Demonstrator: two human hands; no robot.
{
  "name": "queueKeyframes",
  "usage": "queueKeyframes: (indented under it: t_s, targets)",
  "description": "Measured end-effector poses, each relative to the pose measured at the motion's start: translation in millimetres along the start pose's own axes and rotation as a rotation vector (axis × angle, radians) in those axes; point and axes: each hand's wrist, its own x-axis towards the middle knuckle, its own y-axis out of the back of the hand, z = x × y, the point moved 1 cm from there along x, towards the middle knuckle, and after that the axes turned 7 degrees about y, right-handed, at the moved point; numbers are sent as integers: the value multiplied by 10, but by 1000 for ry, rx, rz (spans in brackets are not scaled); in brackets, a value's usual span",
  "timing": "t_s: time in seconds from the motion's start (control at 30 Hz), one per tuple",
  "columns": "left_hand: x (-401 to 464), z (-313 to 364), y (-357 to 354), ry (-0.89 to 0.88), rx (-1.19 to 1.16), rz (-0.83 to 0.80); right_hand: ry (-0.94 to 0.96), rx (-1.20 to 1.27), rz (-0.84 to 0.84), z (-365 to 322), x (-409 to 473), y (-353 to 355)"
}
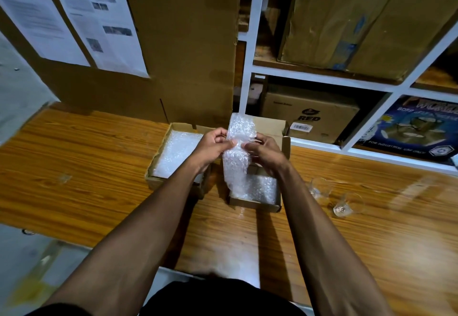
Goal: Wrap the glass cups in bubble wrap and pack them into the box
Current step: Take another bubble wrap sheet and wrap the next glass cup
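Observation:
Both my hands hold a strip of bubble wrap point(239, 152) upright above the open cardboard box point(255, 204). My left hand point(213, 146) pinches its left edge and my right hand point(264, 153) grips its right side; whether a cup sits inside the wrap is hard to tell. The strip's lower end hangs into the box, whose floor is lined with bubble wrap. To the right, two bare glass cups point(319, 188) point(348, 205) stand on the wooden table. A second shallow box part point(158, 179), also lined with bubble wrap, lies to the left.
The wooden table point(99, 191) ends near my body at the front. A large cardboard sheet point(188, 50) with papers leans behind the boxes. White shelving point(322, 77) with cartons stands at the back right.

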Motion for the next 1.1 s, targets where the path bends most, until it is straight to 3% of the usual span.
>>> queueKeyframes:
  t_s: [0.33, 0.5, 0.63, 0.8, 0.9, 1.0, 1.1]
  targets:
    - [10, 17, -18, -18, -101, -42, 105, -24, -43, 26, 89, 88]
    - [10, -5, -24, 42, -258, -96, 151, -128, -3, 44, 151, 109]
    - [10, -24, -49, 41, -221, -117, 189, -237, 33, 85, 220, 146]
    - [74, -54, -37, 9, -154, -38, 179, -92, 49, 39, 195, 124]
    - [98, -45, -19, -8, -148, 29, 17, 45, 56, -12, 137, 106]
    - [128, -56, -19, -26, -99, 103, -73, -41, -81, -5, 100, 125]
    - [161, -76, -42, -66, -24, 175, -50, -82, -90, 14, 88, 98]
